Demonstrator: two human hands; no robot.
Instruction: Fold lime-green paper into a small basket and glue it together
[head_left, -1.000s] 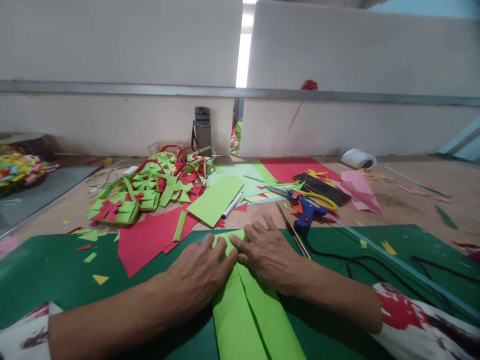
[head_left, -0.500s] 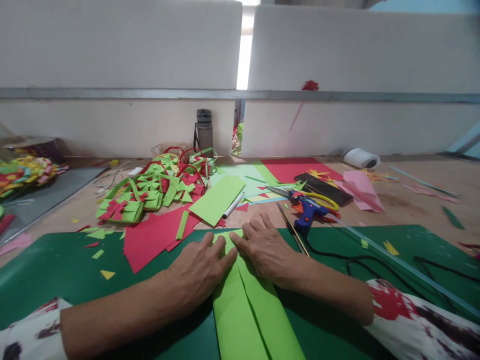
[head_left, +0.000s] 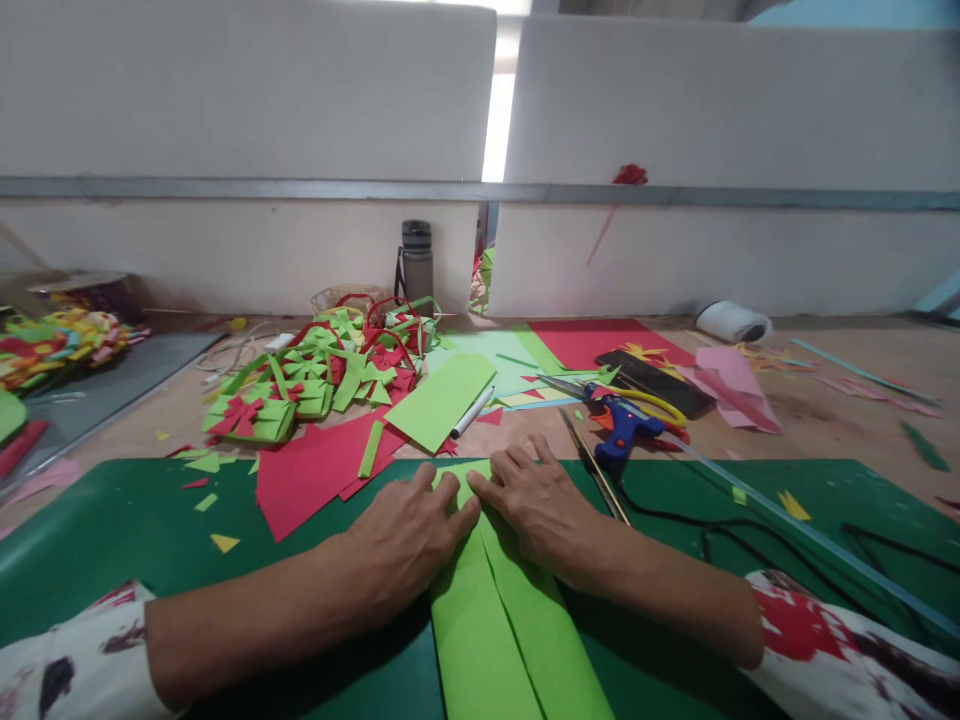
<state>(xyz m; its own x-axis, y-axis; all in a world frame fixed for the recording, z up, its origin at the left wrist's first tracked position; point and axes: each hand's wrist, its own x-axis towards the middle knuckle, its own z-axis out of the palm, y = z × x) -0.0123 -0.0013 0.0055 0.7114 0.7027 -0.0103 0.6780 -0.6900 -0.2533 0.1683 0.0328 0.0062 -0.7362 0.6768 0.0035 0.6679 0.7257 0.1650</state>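
left hand and right hand, fingers bent, press on green paper, grip unclear, its long axis pointing forward between them, slanting slightly left

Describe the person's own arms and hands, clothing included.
The bare, ungloved left hand and the bare, ungloved right hand show no watch at the wrist. The white fabric left sleeve has dark and red blotches; the white fabric right sleeve carries a large red patch and dark streaks. Both sleeves leave much of the forearm uncovered.
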